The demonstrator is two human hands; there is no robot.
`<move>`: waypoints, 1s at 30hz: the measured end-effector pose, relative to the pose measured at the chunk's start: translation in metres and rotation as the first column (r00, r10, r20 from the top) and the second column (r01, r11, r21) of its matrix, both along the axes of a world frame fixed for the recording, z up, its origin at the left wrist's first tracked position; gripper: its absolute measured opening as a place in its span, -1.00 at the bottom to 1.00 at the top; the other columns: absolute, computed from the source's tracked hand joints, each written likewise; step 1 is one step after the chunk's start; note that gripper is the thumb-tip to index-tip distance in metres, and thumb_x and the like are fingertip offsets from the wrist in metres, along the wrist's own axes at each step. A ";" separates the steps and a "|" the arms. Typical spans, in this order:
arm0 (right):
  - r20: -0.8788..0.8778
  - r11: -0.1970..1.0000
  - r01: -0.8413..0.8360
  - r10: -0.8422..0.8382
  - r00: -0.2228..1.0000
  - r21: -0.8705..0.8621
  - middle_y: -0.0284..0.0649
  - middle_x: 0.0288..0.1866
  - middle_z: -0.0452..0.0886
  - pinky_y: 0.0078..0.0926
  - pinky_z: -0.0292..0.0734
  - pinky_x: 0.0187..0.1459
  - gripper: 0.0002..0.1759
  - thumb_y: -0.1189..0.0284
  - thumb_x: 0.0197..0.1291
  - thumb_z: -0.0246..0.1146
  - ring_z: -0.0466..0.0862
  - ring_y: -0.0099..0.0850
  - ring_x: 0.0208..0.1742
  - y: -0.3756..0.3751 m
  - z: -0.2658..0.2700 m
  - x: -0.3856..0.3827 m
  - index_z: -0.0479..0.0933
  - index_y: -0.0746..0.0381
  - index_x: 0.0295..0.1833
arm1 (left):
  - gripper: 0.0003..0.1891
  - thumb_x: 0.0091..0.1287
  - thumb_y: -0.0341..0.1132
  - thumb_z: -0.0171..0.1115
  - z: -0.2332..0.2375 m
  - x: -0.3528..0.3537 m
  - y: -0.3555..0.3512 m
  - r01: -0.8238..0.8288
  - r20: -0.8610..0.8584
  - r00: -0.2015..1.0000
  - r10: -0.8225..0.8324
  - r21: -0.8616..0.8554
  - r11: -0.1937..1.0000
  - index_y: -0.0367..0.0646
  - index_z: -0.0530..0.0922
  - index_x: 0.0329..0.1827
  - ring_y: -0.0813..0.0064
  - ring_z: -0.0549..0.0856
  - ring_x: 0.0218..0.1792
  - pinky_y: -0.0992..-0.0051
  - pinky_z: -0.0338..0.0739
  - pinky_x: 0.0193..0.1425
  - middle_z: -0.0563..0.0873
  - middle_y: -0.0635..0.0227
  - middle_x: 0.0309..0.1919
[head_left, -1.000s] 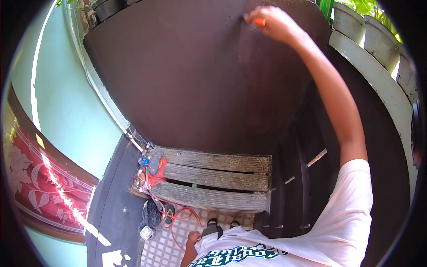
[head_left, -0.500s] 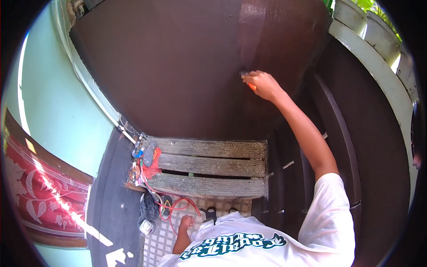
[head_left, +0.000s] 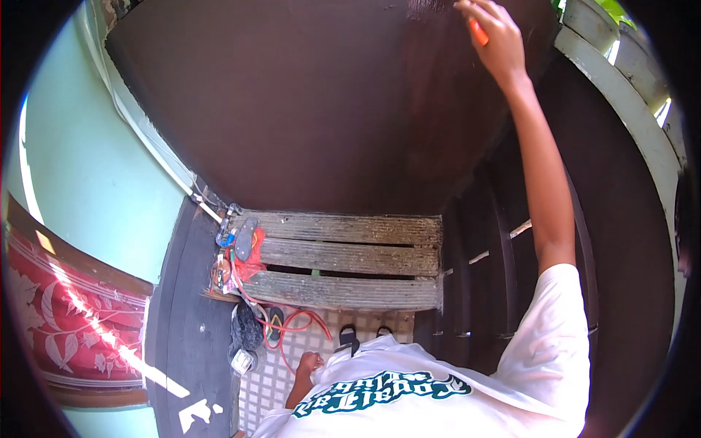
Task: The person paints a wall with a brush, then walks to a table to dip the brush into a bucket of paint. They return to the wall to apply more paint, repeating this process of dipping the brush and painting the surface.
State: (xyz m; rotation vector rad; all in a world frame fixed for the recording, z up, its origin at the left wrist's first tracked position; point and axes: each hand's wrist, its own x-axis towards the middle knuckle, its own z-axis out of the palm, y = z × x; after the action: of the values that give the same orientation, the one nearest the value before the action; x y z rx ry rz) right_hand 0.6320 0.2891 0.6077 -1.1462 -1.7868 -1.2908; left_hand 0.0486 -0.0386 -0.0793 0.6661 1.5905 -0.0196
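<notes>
My right hand [head_left: 499, 38], at the upper right, is wrapped round the orange handle of a brush [head_left: 478, 32]. The brush's tip points left and up, against or close to the dark brown wall panel [head_left: 292, 109]. A shinier streak runs down the panel beside the hand. Low in the view, my left hand [head_left: 312, 361] hangs near my white shirt with its fingers curled; whether it holds anything is too small to tell.
A weathered slatted wooden bench [head_left: 350, 257] stands below the panel, with a grey sandal [head_left: 247, 239] and red cloth at its left end. A red hose [head_left: 310, 315] and black bag [head_left: 247, 328] lie on the tiled floor. Dark slats rise at right.
My right hand has moved up and to the right with the brush, and the arm is straighter. The view has shifted slightly. My left hand stays low beside the shirt.
</notes>
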 end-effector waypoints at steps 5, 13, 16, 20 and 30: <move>-0.079 0.980 -0.026 0.011 0.997 -0.199 -0.05 0.20 0.71 -0.22 0.66 0.19 -0.62 0.66 0.18 0.33 0.70 -0.07 0.15 0.002 -0.122 -0.021 0.71 0.26 0.14 | -0.80 0.28 -0.31 0.17 -0.019 -0.002 0.011 -0.116 0.092 0.989 0.114 0.025 0.993 -0.21 0.59 -0.12 0.25 0.79 -0.29 0.23 0.64 -0.20 0.78 0.17 -0.25; -0.246 0.633 -0.183 -0.012 0.969 -0.752 -0.17 0.18 0.75 -0.16 0.65 0.20 -0.70 0.61 0.17 0.31 0.71 -0.12 0.18 -0.005 -0.249 -0.011 0.73 0.19 0.02 | -0.77 0.33 -0.29 0.14 -0.002 -0.005 0.024 -0.164 0.075 0.985 0.157 0.095 0.982 -0.22 0.57 -0.05 0.26 0.79 -0.29 0.21 0.65 -0.21 0.77 0.17 -0.25; -0.208 0.712 -0.155 0.013 0.978 -0.685 -0.10 -0.04 0.77 -0.13 0.69 0.06 -0.71 0.61 0.18 0.28 0.74 -0.07 0.06 0.009 -0.196 -0.003 0.74 0.18 0.01 | -0.76 0.33 -0.29 0.15 -0.005 -0.010 0.011 -0.163 0.060 0.985 0.159 0.078 0.983 -0.22 0.57 -0.04 0.25 0.79 -0.29 0.21 0.66 -0.20 0.77 0.17 -0.24; -0.085 0.947 -0.136 0.117 0.990 -0.290 -0.23 0.10 0.75 -0.16 0.71 0.08 -0.64 0.64 0.12 0.33 0.73 -0.13 0.08 -0.007 -0.083 -0.018 0.70 0.09 0.02 | -0.76 0.32 -0.29 0.16 -0.007 -0.005 0.003 -0.149 0.050 0.988 0.146 0.047 0.988 -0.23 0.58 -0.05 0.25 0.79 -0.28 0.20 0.66 -0.19 0.78 0.15 -0.23; -0.117 0.928 -0.054 0.011 0.993 -0.368 -0.08 0.25 0.69 -0.20 0.70 0.17 -0.60 0.58 0.20 0.35 0.70 -0.10 0.19 0.009 -0.206 -0.044 0.70 0.23 0.19 | -0.77 0.28 -0.30 0.15 -0.012 0.007 -0.004 -0.184 0.071 0.981 0.180 0.055 0.981 -0.23 0.58 -0.10 0.24 0.79 -0.27 0.20 0.65 -0.19 0.79 0.13 -0.21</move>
State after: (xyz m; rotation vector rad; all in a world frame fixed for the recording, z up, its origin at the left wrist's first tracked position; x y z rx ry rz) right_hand 0.5883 0.2978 0.4021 -1.3545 -2.0083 -0.8679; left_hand 0.0559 -0.0430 -0.0912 0.5603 1.5885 0.1858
